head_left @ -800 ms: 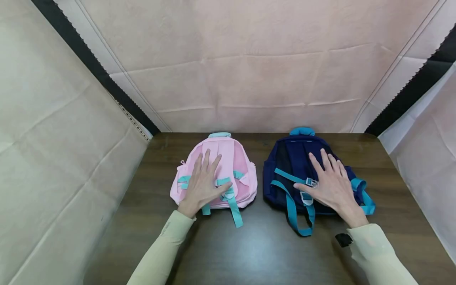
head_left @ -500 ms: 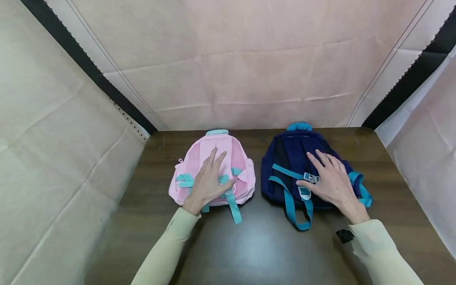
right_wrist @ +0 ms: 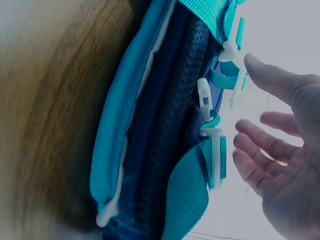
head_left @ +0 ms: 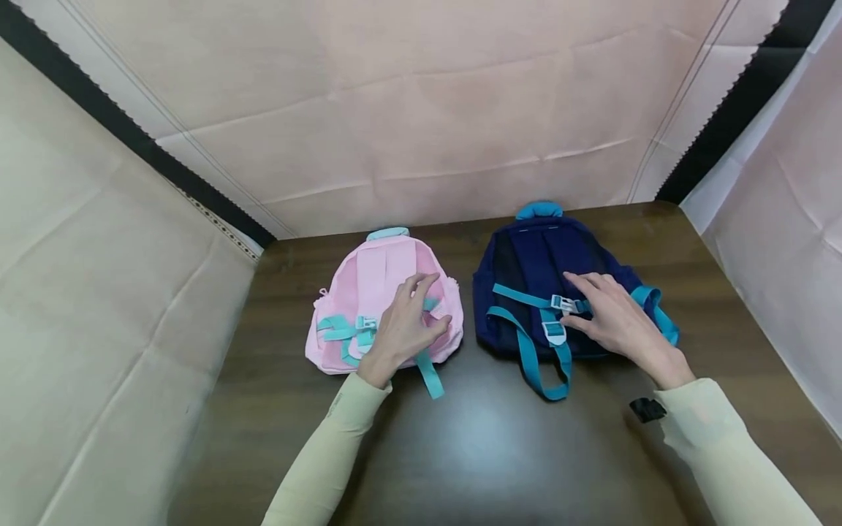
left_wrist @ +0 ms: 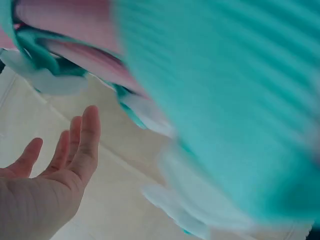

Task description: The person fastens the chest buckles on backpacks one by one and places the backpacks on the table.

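Observation:
A small pink backpack (head_left: pixel 375 274) lies strap side up, with turquoise straps (head_left: pixel 430 376) and a buckle (head_left: pixel 366 323) showing on its left part. My left hand (head_left: pixel 404 329) hovers over its lower right, thumb apart from the fingers; in the left wrist view nothing is between them. Beside it lies a navy backpack (head_left: pixel 520 252) with blue straps (head_left: pixel 529 358) and white buckles (head_left: pixel 563 303). Close to its buckles is my right hand (head_left: pixel 618 321), fingers slightly bent and thumb spread. The right wrist view has a gap between this hand (right_wrist: pixel 285 150) and the bag.
Both bags lie on a dark wooden table (head_left: pixel 487 453), their top handles near its back edge. Pale fabric walls (head_left: pixel 421 131) stand behind and at both sides. A black piece (head_left: pixel 647 410) sits at the right sleeve's cuff.
My left hand has moved right across the pink backpack, uncovering its left buckle. The fingers of my right hand have bent in toward the thumb near the navy bag's buckles. The head view has tilted.

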A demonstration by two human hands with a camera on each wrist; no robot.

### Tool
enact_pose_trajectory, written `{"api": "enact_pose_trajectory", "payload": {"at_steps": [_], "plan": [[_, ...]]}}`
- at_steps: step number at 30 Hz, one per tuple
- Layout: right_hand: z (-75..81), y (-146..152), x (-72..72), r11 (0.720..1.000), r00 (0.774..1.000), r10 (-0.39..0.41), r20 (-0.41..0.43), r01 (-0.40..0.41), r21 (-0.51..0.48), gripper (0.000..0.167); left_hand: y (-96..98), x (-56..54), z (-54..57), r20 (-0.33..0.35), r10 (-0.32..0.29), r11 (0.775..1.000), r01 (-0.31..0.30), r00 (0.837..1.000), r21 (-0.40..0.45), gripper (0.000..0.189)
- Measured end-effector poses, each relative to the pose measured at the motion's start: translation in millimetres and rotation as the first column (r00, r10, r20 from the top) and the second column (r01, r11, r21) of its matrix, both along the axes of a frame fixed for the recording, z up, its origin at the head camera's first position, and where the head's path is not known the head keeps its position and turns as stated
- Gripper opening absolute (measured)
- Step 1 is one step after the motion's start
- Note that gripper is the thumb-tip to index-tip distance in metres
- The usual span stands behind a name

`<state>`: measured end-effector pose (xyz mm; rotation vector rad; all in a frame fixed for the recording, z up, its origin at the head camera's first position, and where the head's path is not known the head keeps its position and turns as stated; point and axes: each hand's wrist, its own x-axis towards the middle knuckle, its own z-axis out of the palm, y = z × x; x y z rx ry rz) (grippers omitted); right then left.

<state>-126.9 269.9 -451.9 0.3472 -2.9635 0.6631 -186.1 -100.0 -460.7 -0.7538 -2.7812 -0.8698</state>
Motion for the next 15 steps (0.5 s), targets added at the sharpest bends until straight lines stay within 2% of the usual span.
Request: {"api": "enact_pose_trajectory", "payload": {"at_steps": [6,11,15], "plan": [[4.5,4,-3.1,1.000,0.998,0.018,0.064,-0.018,0.006,0.065,21.3,2.2,2.0,0.032,-0.065,0.998,0.066,0.997,-0.008,0.066],[0.3,10,0.2,1.000,0.998,0.010,0.063,-0.011,0.009,0.055,45.4,6.3,3.9,0.037,-0.117,0.990,0.119,0.992,-0.073,0.055],[-6.5,13,2.4,1.000,0.999,0.003,0.050,-0.004,0.017,0.049,65.0,8.8,4.3,0.060,-0.172,0.982,0.176,0.983,-0.069,0.052]]}}
